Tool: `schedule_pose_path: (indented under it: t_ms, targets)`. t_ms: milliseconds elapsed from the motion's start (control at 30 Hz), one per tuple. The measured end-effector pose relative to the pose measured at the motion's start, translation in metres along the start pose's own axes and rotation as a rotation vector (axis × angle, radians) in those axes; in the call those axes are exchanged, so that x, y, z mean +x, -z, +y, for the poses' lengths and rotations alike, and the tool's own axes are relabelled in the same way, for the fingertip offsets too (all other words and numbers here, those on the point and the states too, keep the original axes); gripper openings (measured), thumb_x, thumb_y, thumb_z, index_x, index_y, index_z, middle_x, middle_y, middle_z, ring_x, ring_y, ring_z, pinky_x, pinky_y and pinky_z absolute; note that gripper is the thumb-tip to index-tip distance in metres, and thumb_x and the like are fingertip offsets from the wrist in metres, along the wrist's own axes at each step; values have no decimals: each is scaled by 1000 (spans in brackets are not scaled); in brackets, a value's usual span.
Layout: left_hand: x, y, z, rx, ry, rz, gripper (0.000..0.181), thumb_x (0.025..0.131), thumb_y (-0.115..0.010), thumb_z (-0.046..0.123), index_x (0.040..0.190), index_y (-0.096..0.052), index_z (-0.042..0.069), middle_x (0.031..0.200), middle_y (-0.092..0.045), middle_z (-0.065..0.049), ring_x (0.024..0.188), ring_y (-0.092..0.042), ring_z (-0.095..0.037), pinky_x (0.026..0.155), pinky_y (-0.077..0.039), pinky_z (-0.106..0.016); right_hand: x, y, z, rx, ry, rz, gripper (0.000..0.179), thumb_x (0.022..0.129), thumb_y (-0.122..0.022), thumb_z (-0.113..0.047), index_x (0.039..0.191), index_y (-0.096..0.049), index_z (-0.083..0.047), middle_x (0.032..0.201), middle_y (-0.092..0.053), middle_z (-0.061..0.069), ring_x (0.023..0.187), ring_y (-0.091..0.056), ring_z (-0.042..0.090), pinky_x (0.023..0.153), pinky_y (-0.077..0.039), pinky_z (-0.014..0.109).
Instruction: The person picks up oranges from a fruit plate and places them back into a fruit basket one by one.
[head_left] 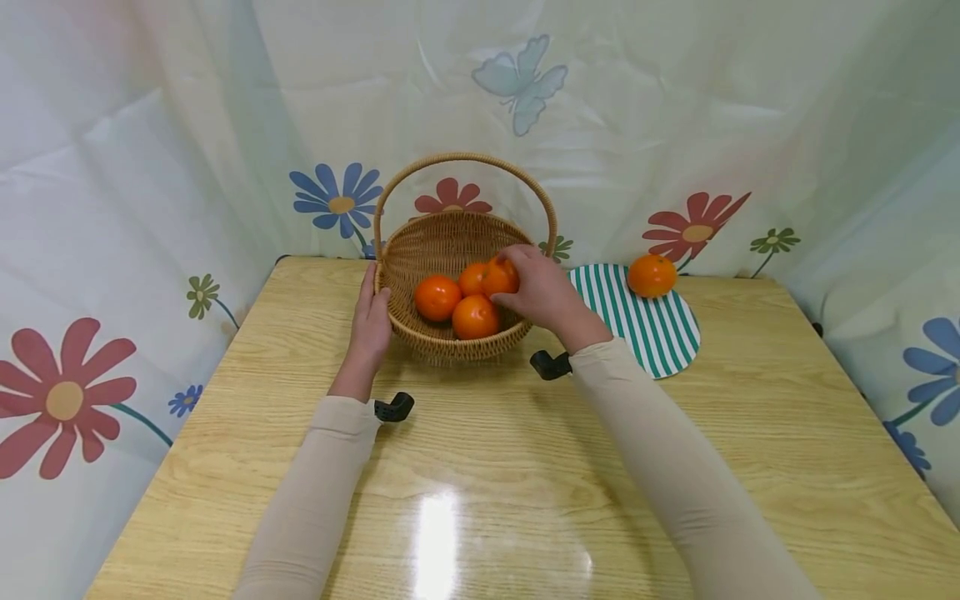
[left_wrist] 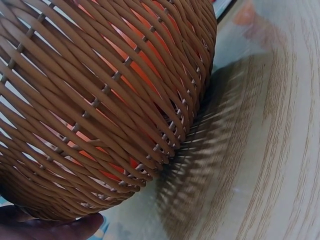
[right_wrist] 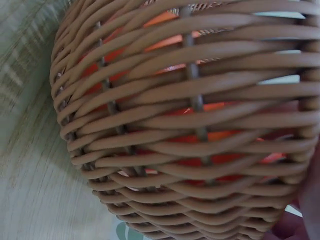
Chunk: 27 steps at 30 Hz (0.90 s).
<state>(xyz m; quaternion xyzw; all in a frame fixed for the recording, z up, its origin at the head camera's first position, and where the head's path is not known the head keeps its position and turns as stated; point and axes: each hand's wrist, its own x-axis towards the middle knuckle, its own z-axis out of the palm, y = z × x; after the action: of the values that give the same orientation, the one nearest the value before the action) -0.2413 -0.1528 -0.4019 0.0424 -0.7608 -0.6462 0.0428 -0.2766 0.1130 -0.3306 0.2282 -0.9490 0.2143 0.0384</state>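
Observation:
A wicker basket (head_left: 465, 354) with a tall hoop handle stands at the back of the table, tilted so its inside shows in the head view. My left hand (head_left: 370, 323) grips its left side, the thumb at the rim. Several oranges lie inside, among them a left one (head_left: 437, 297) and a front one (head_left: 476, 317). Over the basket's right part, my right hand (head_left: 542, 287) holds an orange (head_left: 500, 276) between thumb and fingers, close against the others. Both wrist views mostly show the woven wall, with orange colour through the gaps; the right fingertips are partly hidden.
Right of the basket, a green-and-white striped mat (head_left: 660, 337) lies on the wooden table (head_left: 510, 467), with another orange (head_left: 652, 276) on its back edge. A flower-printed curtain (head_left: 637, 108) hangs behind and at both sides.

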Motion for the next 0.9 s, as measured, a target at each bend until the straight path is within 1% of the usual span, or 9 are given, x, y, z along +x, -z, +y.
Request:
schedule_pose_path:
  t_ms: [100, 300, 500, 600, 633, 733, 767, 833, 900]
  targets:
    - [0, -2, 1, -6, -3, -8, 53, 105, -27, 35, 154, -7, 44, 164, -5, 7, 151, -7, -18, 122, -13, -43, 0, -1, 2, -31, 3, -10, 53, 86, -73, -32, 131, -56, -9, 141, -46, 14, 118, -53, 38, 102, -44, 51]
    - [1, -4, 1, 16, 6, -16, 52, 105, -26, 38, 153, -6, 46, 163, -4, 11, 151, -5, -16, 122, -11, -44, 4, 1, 2, -86, 3, -75, 49, 90, -67, -34, 130, -58, -7, 138, -49, 16, 120, -52, 36, 103, -44, 49]
    - [-1, -2, 7, 26, 44, -23, 54, 106, -27, 34, 155, -5, 41, 164, -4, 8, 150, -6, -18, 122, -12, -45, 0, 4, -1, -69, 21, -80, 43, 92, -65, -31, 127, -61, -6, 136, -52, 14, 119, -54, 33, 105, -43, 47]
    - [-12, 2, 21, 29, 66, -17, 55, 106, -26, 29, 157, -4, 34, 164, -4, 2, 151, -7, -22, 122, -14, -45, -4, 3, -4, -47, 43, -48, 39, 92, -66, -29, 123, -63, -6, 131, -55, 14, 114, -57, 33, 100, -46, 45]
    - [-13, 3, 20, 26, 66, -15, 55, 106, -25, 29, 157, -4, 34, 164, -3, 2, 151, -8, -22, 122, -14, -45, -6, 4, -4, -39, 50, -32, 37, 92, -66, -29, 122, -64, -6, 130, -56, 13, 112, -58, 33, 98, -47, 45]
    - [-14, 4, 15, 18, 59, -6, 55, 106, -25, 31, 156, -4, 38, 164, -3, 4, 150, -9, -21, 122, -15, -44, -14, 5, -4, -12, 81, 24, 32, 93, -65, -27, 117, -66, -6, 124, -60, 13, 107, -60, 32, 95, -49, 44]
    - [-12, 4, 10, 10, 52, -3, 54, 106, -25, 32, 155, -5, 40, 164, -4, 5, 150, -9, -20, 121, -15, -44, -16, 6, -2, 0, 91, 44, 31, 93, -65, -26, 116, -66, -6, 122, -61, 13, 104, -60, 31, 98, -47, 44]
    - [-6, 3, 1, 6, 39, 5, 53, 105, -27, 35, 153, -6, 45, 163, -5, 8, 150, -10, -18, 121, -16, -43, -22, 10, 2, 19, 103, 98, 29, 93, -65, -26, 114, -67, -6, 117, -63, 12, 101, -61, 30, 95, -49, 44]
    - [-4, -1, 3, 5, 21, 7, 53, 105, -27, 35, 153, -7, 45, 163, -5, 9, 150, -11, -18, 121, -16, -44, -28, 17, 7, 42, 110, 157, 28, 93, -65, -25, 112, -68, -5, 114, -65, 12, 100, -61, 30, 94, -49, 44]
